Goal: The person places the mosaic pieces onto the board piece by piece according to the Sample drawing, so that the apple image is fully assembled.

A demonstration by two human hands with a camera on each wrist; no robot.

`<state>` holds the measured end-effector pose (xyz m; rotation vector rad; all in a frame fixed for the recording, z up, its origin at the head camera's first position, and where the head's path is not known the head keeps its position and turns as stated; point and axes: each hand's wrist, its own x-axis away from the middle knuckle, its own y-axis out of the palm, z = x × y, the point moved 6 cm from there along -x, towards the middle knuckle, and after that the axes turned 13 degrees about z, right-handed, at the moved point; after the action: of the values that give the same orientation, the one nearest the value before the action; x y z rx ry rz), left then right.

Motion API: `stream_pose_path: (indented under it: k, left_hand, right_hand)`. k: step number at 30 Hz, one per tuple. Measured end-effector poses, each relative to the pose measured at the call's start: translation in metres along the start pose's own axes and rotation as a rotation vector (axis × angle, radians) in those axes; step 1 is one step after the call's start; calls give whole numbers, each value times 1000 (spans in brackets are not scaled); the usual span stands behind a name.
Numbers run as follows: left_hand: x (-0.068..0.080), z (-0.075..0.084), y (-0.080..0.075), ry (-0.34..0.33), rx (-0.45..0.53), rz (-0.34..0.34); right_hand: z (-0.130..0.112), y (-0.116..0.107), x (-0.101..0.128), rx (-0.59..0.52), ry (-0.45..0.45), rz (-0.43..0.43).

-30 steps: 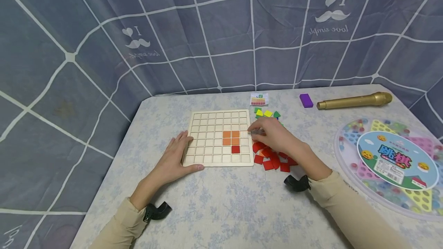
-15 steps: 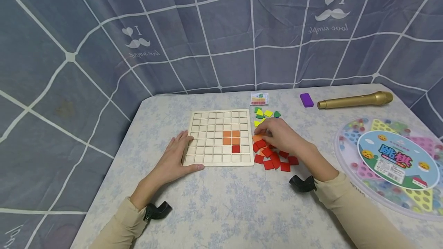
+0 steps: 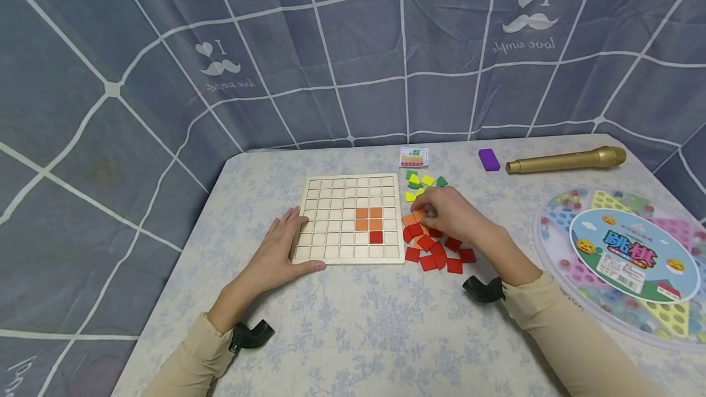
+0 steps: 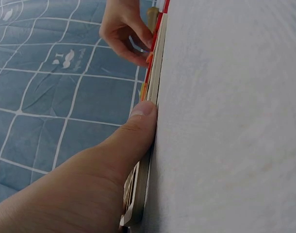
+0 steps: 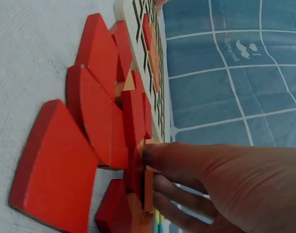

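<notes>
A square wooden grid board [image 3: 331, 241] lies on the table, with several orange square tiles [image 3: 361, 213] and one red tile [image 3: 375, 237] set in its cells. My left hand [image 3: 278, 253] rests at its left side, thumb stretched along the front edge. Just right of the board, my right hand [image 3: 452, 213] is over a loose pile of red tiles [image 3: 426, 242] and orange ones. Its thumb and fingertips pinch an orange tile [image 5: 148, 189] at the pile's far side; the fingers partly hide it.
Behind the pile lie several yellow tiles [image 3: 428, 181] and green tiles [image 3: 442, 182], near a small printed card [image 3: 413, 157]. Farther right are a purple block [image 3: 488, 160], a gold microphone [image 3: 565, 160] and a round Chinese checkers set [image 3: 634, 256].
My right hand has moved right, from the board's right edge to the pile, uncovering orange and yellow tiles. The left hand and the tiles on the board stay as they were.
</notes>
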<state>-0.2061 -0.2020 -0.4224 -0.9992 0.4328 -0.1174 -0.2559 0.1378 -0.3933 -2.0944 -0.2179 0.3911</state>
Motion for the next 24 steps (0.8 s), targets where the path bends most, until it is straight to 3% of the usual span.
stream_pose_path:
  k: [4, 9, 15, 24]
  left_hand:
    - [0, -1, 0, 0, -4, -1]
    - [0, -1, -1, 1, -1, -2]
    - [0, -1, 0, 5, -8, 1]
    - [0, -1, -1, -6, -1, -6]
  right_hand:
    - [-1, 0, -3, 12, -2, 31]
    - [-5, -2, -5, -47, 11, 68]
    - [-27, -5, -13, -120, -76, 159]
    - [-60, 26, -41, -235, -86, 122]
